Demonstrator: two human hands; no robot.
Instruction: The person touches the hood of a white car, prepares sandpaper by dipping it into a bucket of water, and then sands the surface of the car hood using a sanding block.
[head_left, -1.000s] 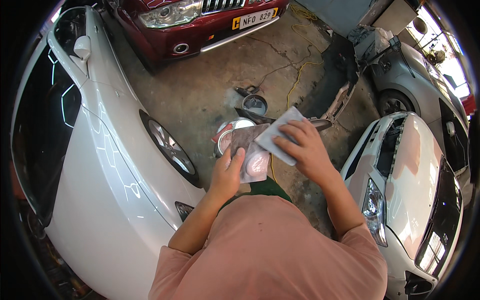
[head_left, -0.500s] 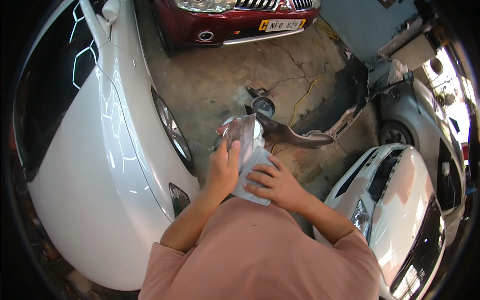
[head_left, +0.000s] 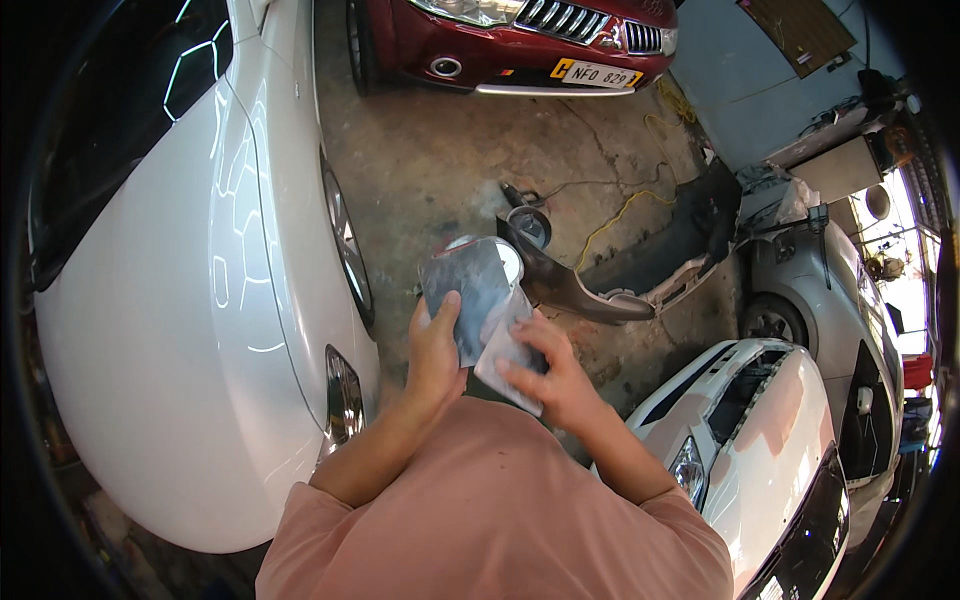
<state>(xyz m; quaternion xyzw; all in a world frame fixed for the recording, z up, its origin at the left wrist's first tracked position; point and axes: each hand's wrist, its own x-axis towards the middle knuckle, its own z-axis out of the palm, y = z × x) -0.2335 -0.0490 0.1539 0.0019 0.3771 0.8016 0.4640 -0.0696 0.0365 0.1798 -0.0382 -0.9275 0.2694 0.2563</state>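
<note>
My left hand (head_left: 433, 355) grips a flat grey plate (head_left: 462, 290) with a smudged surface, its thumb lying over the left side. My right hand (head_left: 555, 370), fingers bent, holds a lighter grey flat spreader (head_left: 505, 370) tilted against the plate's lower right; a pale pinkish smear shows between the two. A round can (head_left: 509, 262) with a white rim sits behind the plate, partly hidden by it.
A white car (head_left: 170, 350) flanks my left, a red car (head_left: 470, 60) stands ahead. Dark bumper parts (head_left: 700, 225), a metal bowl (head_left: 530, 230) and yellow cord (head_left: 620, 215) lie on the concrete. A white car (head_left: 775, 430) and grey car (head_left: 800, 270) stand right.
My right hand has brought the spreader down from the upper right to the plate's lower right. The plate now shows more grey smudging. The view has shifted, moving the surroundings.
</note>
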